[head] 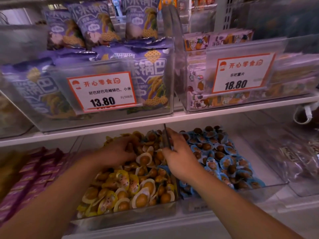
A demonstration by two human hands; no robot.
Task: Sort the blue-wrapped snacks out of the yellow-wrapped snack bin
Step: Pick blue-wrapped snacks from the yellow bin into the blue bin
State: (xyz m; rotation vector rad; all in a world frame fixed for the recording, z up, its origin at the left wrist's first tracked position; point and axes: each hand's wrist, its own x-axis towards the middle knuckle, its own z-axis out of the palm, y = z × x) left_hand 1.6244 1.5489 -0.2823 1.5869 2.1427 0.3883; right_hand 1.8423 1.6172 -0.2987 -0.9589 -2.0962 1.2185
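Observation:
A clear bin [120, 219] on the lower shelf holds a heap of yellow-wrapped snacks [120, 190]. To its right a second clear bin [269, 187] holds blue-wrapped snacks [222, 157]. A blue-wrapped snack [163, 168] lies among the yellow ones, just under my right hand. My left hand [117, 150] reaches into the far part of the yellow heap, fingers curled among the wrappers; what it holds is hidden. My right hand [179, 156] is at the divider [167, 140] between the two bins, fingers curled down near it.
The upper shelf edge [155, 125] hangs just above my hands. On it stand clear bins of purple snack bags [103, 69] and flat packs [224, 69], each with a price tag. Pink boxes [34, 171] fill the lower left. Dark packets [296, 156] lie far right.

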